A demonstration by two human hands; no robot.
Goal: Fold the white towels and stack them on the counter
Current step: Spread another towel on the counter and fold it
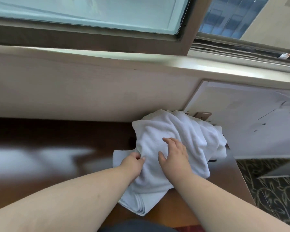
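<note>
A heap of rumpled white towels (187, 131) lies on the dark wooden counter (57, 148), pushed against the wall at the counter's right end. A folded edge of towel (137, 206) hangs toward the near side. My left hand (132, 163) pinches a fold of the top towel at the heap's left side. On top of the heap my right hand (174, 153) rests with fingers spread and nearly straight. What lies beneath the heap is hidden.
A cream wall (74, 91) and window sill (141, 59) run behind the counter. A white bed or sheet (249, 118) lies to the right, with patterned carpet (274, 190) below. The counter's right edge (241, 178) drops off beside the towels.
</note>
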